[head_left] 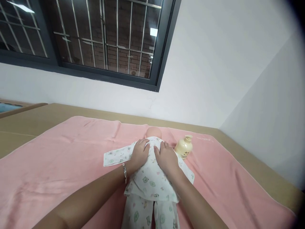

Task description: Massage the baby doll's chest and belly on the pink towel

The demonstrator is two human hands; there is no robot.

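A baby doll lies on a pink blanket (90,146), its smooth bald head (153,132) pointing away from me. It wears a white long-sleeved top (151,171) and matching trousers (138,213) with a small print. Flat on the upper left of the top rests my left hand (140,154), fingers stretched out; a silver bangle (125,172) circles that wrist. My right hand (167,158) is spread over the upper right of the top. One sleeve (116,156) sticks out to the left, and the other (187,167) is partly hidden by my right arm.
A cream pump bottle (184,147) stands on the blanket just right of the doll. Around the blanket shows a tan surface (62,110) meeting a white wall (195,70). Above is a dark-framed window (107,74) with metal bars.
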